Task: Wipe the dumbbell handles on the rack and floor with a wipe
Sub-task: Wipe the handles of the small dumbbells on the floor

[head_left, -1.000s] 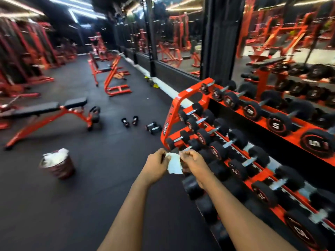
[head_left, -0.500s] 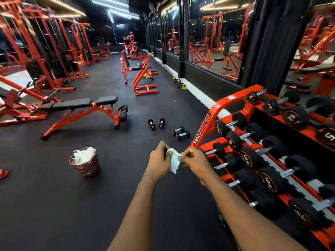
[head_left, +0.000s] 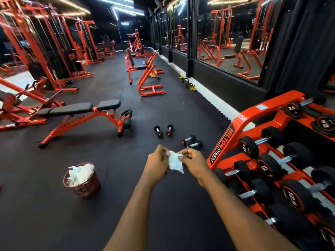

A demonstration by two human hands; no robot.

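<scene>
Turned from the rack toward the floor dumbbells; left hand and right hand both pinch the wipe, probably refolding it.

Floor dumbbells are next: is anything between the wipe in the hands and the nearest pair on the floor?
Nothing visible. The left hand and right hand pinch the wipe; the nearest dumbbell pair lies just beyond, with bare floor between.

rack cut off at right and bottom edges
</scene>
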